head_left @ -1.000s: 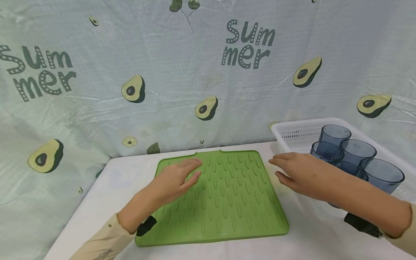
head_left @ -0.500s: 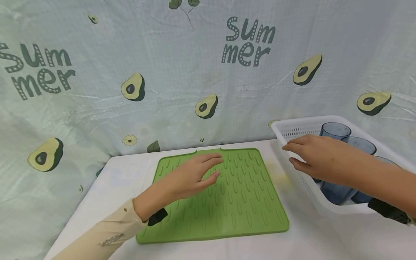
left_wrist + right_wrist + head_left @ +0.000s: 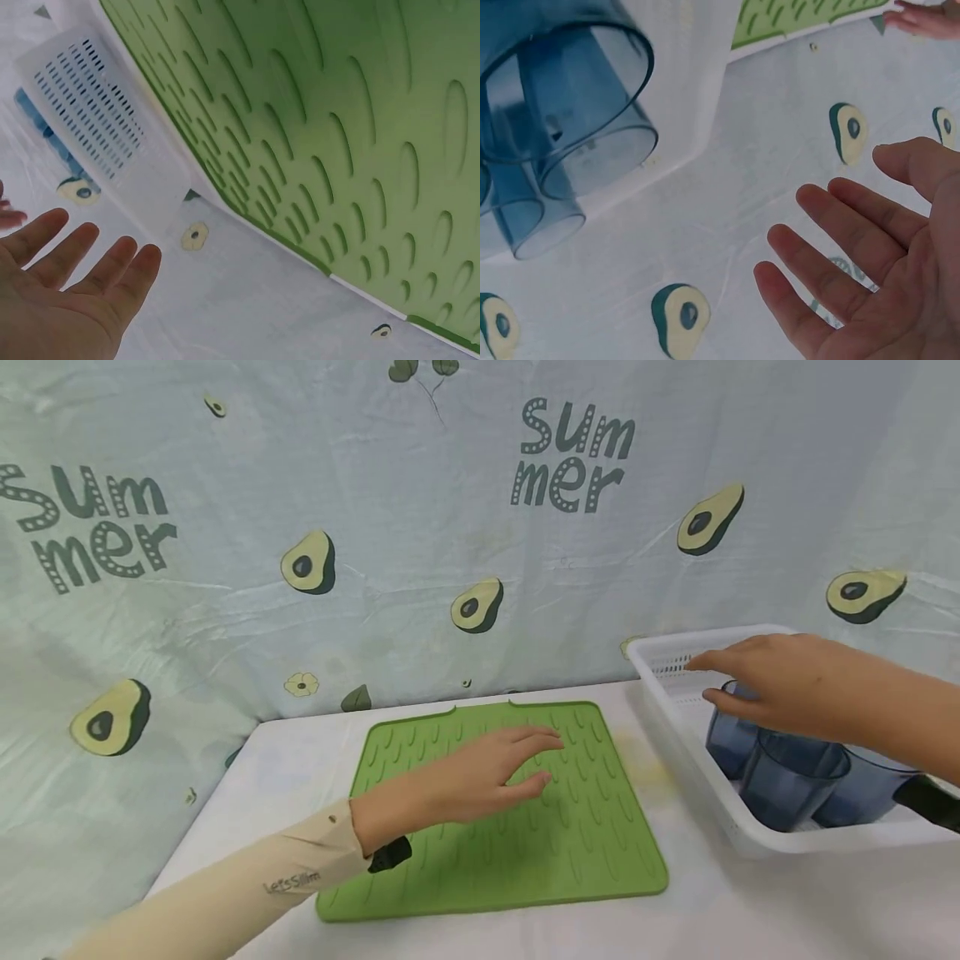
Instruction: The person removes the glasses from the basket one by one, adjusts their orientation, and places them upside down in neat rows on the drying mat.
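Note:
A green ridged silicone mat point(image 3: 480, 852) point(image 3: 360, 112) lies flat on the white table. My left hand point(image 3: 495, 772) point(image 3: 67, 292) hovers over its middle with fingers straight, holding nothing. A white slotted basket point(image 3: 675, 727) point(image 3: 97, 127) stands at the right and holds several blue translucent cups point(image 3: 787, 777) point(image 3: 562, 82). Above the cups, near the basket's far end, my right hand point(image 3: 765, 681) point(image 3: 870, 262) is spread and empty.
A pale cloth printed with avocados and the word "Summer" point(image 3: 570, 460) hangs close behind the table. The white tabletop point(image 3: 712, 910) runs along the front of the mat and basket. Its left edge point(image 3: 195, 827) drops away beside the mat.
My right hand has lifted from beside the mat and moved right to above the cups. The left hand has slid rightward across the mat.

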Motion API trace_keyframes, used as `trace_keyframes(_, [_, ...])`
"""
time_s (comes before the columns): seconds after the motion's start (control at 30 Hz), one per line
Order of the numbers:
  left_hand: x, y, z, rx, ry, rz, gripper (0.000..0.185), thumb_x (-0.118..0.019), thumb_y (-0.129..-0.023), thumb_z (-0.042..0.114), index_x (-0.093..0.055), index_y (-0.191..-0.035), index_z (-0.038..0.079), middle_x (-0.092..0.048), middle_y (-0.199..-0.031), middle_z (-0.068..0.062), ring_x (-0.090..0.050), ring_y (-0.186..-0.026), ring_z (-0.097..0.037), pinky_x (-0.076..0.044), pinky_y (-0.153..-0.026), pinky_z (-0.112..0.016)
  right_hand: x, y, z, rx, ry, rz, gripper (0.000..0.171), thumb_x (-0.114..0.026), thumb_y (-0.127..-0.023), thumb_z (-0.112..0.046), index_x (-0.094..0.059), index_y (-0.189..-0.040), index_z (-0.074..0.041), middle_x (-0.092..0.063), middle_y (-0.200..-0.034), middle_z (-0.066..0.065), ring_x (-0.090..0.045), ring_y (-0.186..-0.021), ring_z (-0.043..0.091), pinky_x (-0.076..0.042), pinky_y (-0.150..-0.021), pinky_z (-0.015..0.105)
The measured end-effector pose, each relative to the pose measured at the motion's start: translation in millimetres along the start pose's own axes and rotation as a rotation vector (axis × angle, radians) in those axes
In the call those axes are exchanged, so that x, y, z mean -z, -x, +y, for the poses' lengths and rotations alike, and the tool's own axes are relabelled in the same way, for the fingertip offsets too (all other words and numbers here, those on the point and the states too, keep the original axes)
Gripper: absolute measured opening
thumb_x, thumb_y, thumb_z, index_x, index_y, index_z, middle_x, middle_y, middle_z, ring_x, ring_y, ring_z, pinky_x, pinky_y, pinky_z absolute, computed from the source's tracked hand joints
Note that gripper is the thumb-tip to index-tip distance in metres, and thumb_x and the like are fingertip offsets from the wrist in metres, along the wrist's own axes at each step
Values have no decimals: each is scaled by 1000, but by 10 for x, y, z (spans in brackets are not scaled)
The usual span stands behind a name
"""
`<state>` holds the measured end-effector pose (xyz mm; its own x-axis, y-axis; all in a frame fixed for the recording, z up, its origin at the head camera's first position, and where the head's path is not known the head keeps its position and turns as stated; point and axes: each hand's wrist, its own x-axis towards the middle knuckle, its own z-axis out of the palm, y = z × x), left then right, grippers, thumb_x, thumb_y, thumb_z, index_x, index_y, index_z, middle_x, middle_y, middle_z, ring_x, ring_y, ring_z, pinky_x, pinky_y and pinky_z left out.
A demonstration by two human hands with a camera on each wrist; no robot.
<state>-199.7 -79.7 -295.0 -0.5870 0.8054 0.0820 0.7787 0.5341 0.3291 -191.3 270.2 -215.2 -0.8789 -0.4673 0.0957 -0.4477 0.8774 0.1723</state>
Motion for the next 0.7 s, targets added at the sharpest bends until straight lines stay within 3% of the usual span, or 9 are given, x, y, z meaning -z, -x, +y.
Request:
trace_keyframes(0.13, [13,-70,82,-14,17,-25,49,-42,-109,35,-44,-154,15,-40,-160,-1,-34,-149,-18,-31,-121,-39,54,-28,95,-50,32,-28,45,-71,-96,-30,-65,-134,-7,-69,-120,24,-67,-104,43,-54,-83,62])
trace_keyframes(0.27, [59,-149,159,-19,39,-53,47,-43,-110,31,-43,-154,15,-41,-159,-1,-35,-148,-17,-32,-121,-36,95,-54,199,-37,36,-23,41,-71,-97,-28,-68,-131,-6,-68,-122,26,-67,-102,44,-55,-81,61])
trace_keyframes(0.43, [155,-304,248,-67,78,-22,44,-43,-109,28,-46,-151,13,-47,-154,0,-39,-145,-13,-32,-119,-28,128,-69,350,-18,42,-11,37,-73,-96,-26,-70,-128,-8,-67,-124,26,-67,-102,44,-55,-82,62])
trace_keyframes(0.7, [139,-388,379,0,290,-26,40,-45,-108,29,-55,-146,23,-56,-144,11,-52,-129,-4,-46,-104,-27,163,-123,610,-21,59,-45,38,-74,-94,-23,-69,-129,-8,-67,-121,28,-71,-89,39,-57,-76,59])
